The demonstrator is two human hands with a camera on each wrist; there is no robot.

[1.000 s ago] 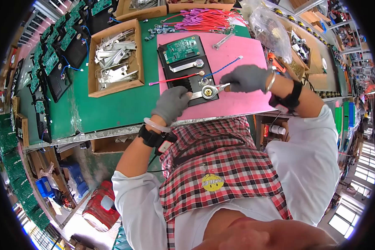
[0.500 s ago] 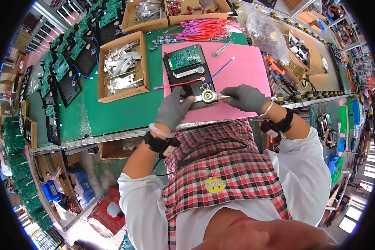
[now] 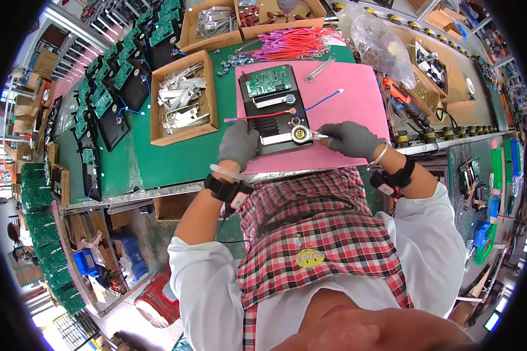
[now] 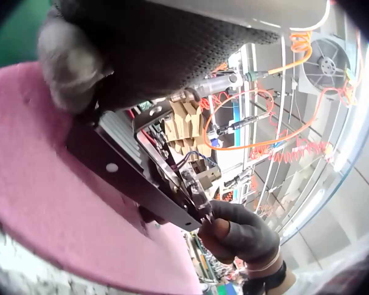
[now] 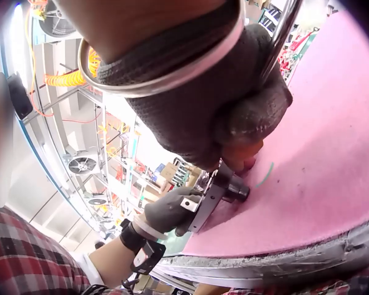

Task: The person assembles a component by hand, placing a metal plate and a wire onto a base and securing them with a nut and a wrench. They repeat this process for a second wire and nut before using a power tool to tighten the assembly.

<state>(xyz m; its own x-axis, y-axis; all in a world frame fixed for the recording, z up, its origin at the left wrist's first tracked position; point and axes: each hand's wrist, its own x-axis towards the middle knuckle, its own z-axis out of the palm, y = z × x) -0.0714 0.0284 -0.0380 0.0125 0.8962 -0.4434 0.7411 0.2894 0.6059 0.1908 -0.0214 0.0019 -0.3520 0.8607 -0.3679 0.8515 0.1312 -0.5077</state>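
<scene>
On the pink mat (image 3: 351, 111) lies a black panel (image 3: 275, 124) bearing a green circuit board (image 3: 269, 82) and metal strips. My right hand (image 3: 352, 140), in a grey glove, grips the handle of a ratchet wrench (image 3: 300, 134), its round head over the panel's near right corner. In the right wrist view a shiny metal rod (image 5: 281, 40) passes along that hand. My gloved left hand (image 3: 238, 144) holds the panel's left edge, by the end of the lower metal strip (image 3: 275, 139); its thumb (image 4: 71, 67) is at the edge in the left wrist view. A red-and-blue wire (image 3: 293, 111) crosses the panel.
A cardboard box of metal brackets (image 3: 184, 99) stands left of the mat. Behind lie red wires (image 3: 293, 44), bolts (image 3: 234, 61) and an open-end wrench (image 3: 320, 69). Black panels with boards (image 3: 108, 126) line the far left; an orange-and-black power tool (image 3: 401, 99) lies right.
The wrench handle has swung toward the person's body, along with the right hand. The left hand has slipped leftward from the lower metal strip to the panel's edge. The head view has shifted.
</scene>
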